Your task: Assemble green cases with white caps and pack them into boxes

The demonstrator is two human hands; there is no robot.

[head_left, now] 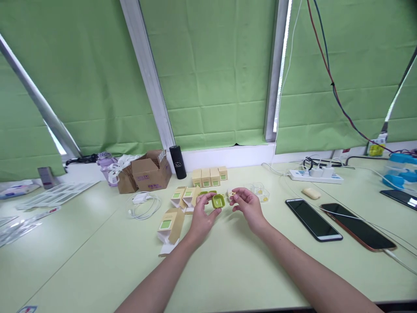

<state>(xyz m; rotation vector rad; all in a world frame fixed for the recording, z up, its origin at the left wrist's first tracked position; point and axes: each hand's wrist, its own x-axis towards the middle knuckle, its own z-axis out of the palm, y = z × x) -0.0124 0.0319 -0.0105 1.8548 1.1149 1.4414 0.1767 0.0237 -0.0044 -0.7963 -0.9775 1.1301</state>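
Here I am with both arms stretched over the pale worktop (208, 274); my left hand (202, 218) grips a little square green tub (218, 201) between thumb and fingers, its hollow side turned towards me, just above the worktop and right in the middle of the action; across from it my right hand (249, 208) has thumb and fingertips pinched on a small pale piece (231, 194), too small and too covered for me to name; the two hands stand near each other, apart, the tub on the left, the piece on the right; just past my left fingertips shows more green plastic (208, 192), partly hidden; beyond my right hand sits a clear plastic container (260, 192) with yellow bits showing inside; to the left it's cartons, with an opened carton (171, 224) tipped over beside my left forearm, flaps out, and two more opened cartons (184, 196) lying just behind it; further back, four small upright cartons (205, 178) line up in a row, each with a green square on its front; off to the right, two dark-screened phones (313, 219) lie side by side, a beige oval case (311, 193) near them.
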